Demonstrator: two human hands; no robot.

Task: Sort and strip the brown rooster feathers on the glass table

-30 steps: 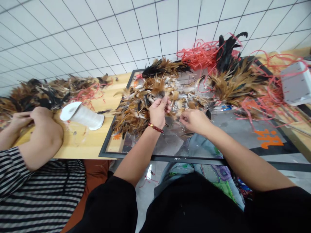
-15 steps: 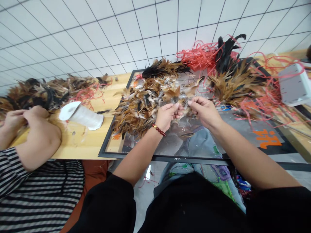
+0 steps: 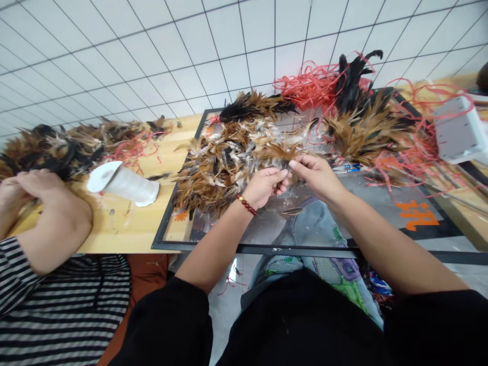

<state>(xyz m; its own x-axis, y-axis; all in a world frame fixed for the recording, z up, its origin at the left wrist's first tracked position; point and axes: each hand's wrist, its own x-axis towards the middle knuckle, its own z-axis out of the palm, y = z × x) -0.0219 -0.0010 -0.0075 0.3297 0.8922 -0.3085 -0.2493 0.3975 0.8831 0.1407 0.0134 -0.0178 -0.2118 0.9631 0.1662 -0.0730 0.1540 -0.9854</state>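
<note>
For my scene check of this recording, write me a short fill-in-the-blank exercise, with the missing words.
The left hand and the right hand are at brown ____.
Dark red beads circle this person's ____ wrist.
The roll beside the frame is ____.
The lettering is ____.

Missing words: feathers; left; white; orange.

White tiled wall (image 3: 160, 56) with dark grout; pale wooden table (image 3: 118, 223) below; grey floor (image 3: 224, 325), seemingly glossy.
</note>
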